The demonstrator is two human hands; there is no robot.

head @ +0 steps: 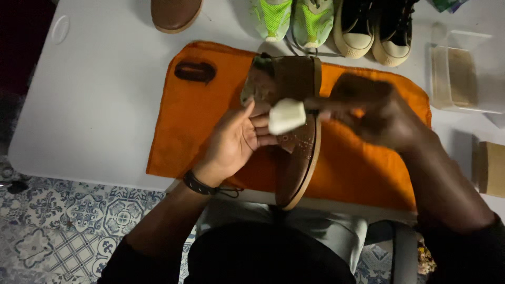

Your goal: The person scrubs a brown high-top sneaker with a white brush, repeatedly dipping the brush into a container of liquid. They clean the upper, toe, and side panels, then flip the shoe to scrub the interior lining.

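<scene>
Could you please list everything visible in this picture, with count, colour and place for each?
brown shoe: one, brown with a tan sole edge, on its side over the orange cloth, cradled by the left hand
white pad: one, white, pressed on the shoe
orange cloth: one, orange, spread on the table
dark patch: one, dark brown, on the cloth's far left corner
table: one, white
second brown shoe: one, far edge
green shoes: two, bright green, far edge
black shoes: two, black with cream toes, far edge
clear box: one, right side
left hand: one, with dark wristband
right hand: one, blurred, holding the pad
</scene>
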